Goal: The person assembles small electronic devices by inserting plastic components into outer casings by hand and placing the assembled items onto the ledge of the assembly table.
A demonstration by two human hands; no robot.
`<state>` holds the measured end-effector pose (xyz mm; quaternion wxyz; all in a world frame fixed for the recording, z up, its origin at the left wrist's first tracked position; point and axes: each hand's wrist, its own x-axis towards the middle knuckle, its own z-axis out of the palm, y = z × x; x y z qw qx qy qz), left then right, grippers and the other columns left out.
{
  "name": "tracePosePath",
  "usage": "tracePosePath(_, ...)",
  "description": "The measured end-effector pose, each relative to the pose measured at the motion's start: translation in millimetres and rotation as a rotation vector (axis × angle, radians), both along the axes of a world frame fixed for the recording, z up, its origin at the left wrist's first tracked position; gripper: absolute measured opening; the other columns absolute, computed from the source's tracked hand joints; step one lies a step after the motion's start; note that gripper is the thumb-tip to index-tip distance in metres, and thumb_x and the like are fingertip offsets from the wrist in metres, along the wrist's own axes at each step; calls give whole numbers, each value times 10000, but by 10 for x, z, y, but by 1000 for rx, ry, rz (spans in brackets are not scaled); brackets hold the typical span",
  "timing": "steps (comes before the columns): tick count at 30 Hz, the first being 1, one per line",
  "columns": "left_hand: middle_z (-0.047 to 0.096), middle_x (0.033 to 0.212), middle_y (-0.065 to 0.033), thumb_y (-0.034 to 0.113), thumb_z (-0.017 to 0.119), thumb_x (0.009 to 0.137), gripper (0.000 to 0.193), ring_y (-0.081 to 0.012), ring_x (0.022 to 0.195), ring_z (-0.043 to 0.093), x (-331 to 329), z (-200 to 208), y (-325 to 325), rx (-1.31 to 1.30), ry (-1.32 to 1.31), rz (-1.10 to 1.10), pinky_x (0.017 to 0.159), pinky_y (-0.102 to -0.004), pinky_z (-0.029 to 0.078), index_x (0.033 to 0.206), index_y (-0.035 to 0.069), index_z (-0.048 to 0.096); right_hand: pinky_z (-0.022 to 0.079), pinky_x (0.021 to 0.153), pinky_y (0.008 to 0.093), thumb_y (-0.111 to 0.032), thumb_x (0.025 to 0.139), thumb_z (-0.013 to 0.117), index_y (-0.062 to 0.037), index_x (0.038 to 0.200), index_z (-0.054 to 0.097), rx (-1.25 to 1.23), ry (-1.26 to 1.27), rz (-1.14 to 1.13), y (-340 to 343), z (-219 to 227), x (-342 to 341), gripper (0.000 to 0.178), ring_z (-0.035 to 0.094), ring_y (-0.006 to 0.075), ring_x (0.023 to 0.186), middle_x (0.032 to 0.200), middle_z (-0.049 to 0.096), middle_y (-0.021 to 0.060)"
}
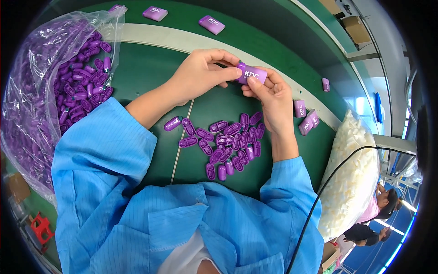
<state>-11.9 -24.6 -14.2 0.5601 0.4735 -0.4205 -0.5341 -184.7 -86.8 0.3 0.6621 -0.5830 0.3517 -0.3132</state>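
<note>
- The purple case (255, 72) was held by the right hand (276, 100), its broad face under the thumb and its back propped by the fingers, seemingly for steadiness.
- A small purple piece (241, 65) at the case's left end was pinched narrowly by the left hand (203, 75), probably for fine control; whether the 2 were joined could not be told.
- Loose purple shells (232, 129) were spread on the worktop (153, 59) between the forearms, presumably for easy reach.
- The clear bag (32, 59) was set by the left arm, apparently as a nearby supply of more shells.
- Counted: 1 case was held, above the worktop; 3 cases (212, 24) were seen on the far green belt (260, 18), 1 partly cut off by the bag.
- At the right, 1 case was set apart and 2 or 3 were clustered, overlap leaving this unsure.
- About 24 loose shells were counted; those bagged could not be.
- 1 bag of cream-white pieces (353, 169) was stood beyond the right arm.
</note>
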Motion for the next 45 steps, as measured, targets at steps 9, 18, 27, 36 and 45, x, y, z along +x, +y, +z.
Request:
tracePosePath(9, 666, 884, -132, 79, 641, 816, 264, -136, 769, 640, -26, -66, -5, -78, -33, 31, 713, -242, 520, 1038, -60, 608, 512, 674, 223, -16, 824, 624, 40, 1052, 555, 39, -29, -18, -3, -13, 1, 245, 609, 118, 741, 913, 639, 103)
tracePosePath(18, 672, 889, -104, 39, 642, 815, 251, -126, 786, 641, -45, -7, 64, -178, -235, 56, 725, -233, 527, 1048, -52, 621, 506, 692, 218, 49, 782, 647, 38, 1039, 564, -73, -9, 3, 60, 50, -54, 271, 605, 110, 768, 916, 645, 104)
tracePosePath(27, 665, 823, -148, 62, 648, 798, 264, -177, 665, 656, -170, 98, 198, -380, -794, 298, 594, -250, 517, 1057, 12, 633, 520, 697, 227, 28, 788, 653, 52, 1041, 563, -417, 86, -162, 231, -36, 59, 270, 626, 125, 787, 902, 652, 114)
tracePosePath(36, 668, 827, -153, 65, 632, 803, 273, -194, 732, 669, -87, 50, 21, -296, -709, 227, 651, -271, 530, 1054, -38, 605, 509, 628, 213, -35, 804, 657, 47, 1045, 565, -320, 37, -165, 136, -58, 141, 271, 614, 101, 760, 889, 651, 109)
tracePosePath(45, 675, 835, -155, 263, 637, 728, 356, -266, 789, 658, 261, 26, -831, -91, -928, 243, 771, -334, 509, 970, 4, 670, 450, 825, 434, -269, 810, 589, -1, 1055, 607, -1371, 904, -410, -1277, -36, -455, 364, 562, 352, 953, 1023, 604, 201)
